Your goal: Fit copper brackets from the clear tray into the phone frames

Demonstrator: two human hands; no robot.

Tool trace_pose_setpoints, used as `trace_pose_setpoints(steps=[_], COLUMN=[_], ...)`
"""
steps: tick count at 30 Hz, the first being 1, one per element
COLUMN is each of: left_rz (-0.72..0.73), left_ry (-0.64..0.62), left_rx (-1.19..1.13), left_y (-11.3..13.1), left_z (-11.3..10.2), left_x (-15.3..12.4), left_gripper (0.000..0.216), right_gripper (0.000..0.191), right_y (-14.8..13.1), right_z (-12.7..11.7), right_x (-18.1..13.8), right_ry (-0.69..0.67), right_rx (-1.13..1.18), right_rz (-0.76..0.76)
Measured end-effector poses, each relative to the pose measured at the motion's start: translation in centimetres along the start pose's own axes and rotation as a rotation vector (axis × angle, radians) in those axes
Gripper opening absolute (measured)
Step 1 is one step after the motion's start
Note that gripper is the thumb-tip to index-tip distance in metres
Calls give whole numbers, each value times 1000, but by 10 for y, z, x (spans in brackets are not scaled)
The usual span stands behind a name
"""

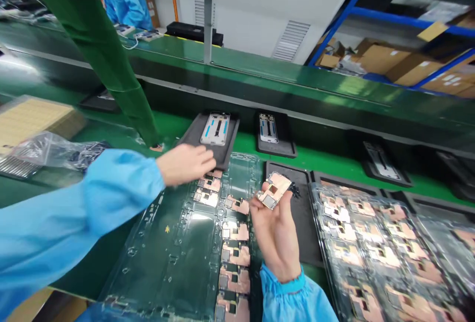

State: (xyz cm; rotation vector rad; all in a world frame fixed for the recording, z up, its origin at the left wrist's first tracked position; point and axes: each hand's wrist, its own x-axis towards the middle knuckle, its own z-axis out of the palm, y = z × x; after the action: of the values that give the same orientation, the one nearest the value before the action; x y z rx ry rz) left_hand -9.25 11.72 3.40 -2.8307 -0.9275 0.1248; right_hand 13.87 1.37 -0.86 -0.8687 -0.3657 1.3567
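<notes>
My right hand holds a phone circuit board, covered in copper-coloured foil, between thumb and fingers above a clear plastic tray's right side. Small black parts show just behind the board; whether they are joined to it I cannot tell. My left hand is at the near left edge of a black tray, fingers over its surface and thumb hidden. On that tray lies a silver phone frame with blue strips. The black tray's front overlaps the clear plastic tray, where several foil-covered boards sit in columns.
Another black tray with a phone frame stands on the green belt. A second clear tray of boards lies right. Left are a bagged bundle and a slanting green duct. A person in blue is beyond the bench.
</notes>
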Motion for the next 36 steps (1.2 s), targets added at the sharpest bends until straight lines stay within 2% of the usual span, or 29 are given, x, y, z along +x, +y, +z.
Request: trace_pose_setpoints(steps=[1,3,4,6,8,11,13,16,19,22,25,27,30,32,34,36], left_rz=[58,188,201,188,156,90,61,-26,-278,-457,-438,-424,-392,-319,-207,-117], left_ry=[25,219,251,243,206,163,137,218,367,365,319,298,312,372,463,535], left_rx=[-14,-62,-129,-261,-359,-420,-442,-483,-489,-490,-514,-528,-562,-577,-579,-585], left_y=[23,72,97,143,178,203,198,165,119,89,82,83,86,92,103,116], left_z=[-1,0,0,2,5,12,16,20,33,53,66,67,62,56,51,46], left_x=[-19,-61,-82,-115,-135,-141,-140,-139,-136,-131,-125,-122,-122,-127,-136,-146], left_gripper=[19,15,11,10,12,18,20,18,27,38,44,44,32,22,21,23], right_gripper=[33,32,31,30,30,27,28,36,39,36,35,34,26,27,36,45], right_y=[-2,-5,-5,-5,-2,5,10,15,17,17,17,18,24,32,41,52], right_z=[0,-1,0,1,3,6,7,7,8,16,28,37,46,49,50,51], right_x=[-1,-2,-4,-7,-10,-13,-16,-19,-21,-19,-14,-10,-5,-1,3,6], right_ry=[9,25,29,25,4,-38,-47,-68,-148,-203,-253,-297,-366,-444,-602,-822], right_rx=[-12,3,20,30,-12,-150,-268,-401,-471,-520,-566,-617,-786,-983,-1206,-1382], right_rz=[-14,-27,-21,19,65,89,87,109,169,207,208,173,27,-187,-454,-653])
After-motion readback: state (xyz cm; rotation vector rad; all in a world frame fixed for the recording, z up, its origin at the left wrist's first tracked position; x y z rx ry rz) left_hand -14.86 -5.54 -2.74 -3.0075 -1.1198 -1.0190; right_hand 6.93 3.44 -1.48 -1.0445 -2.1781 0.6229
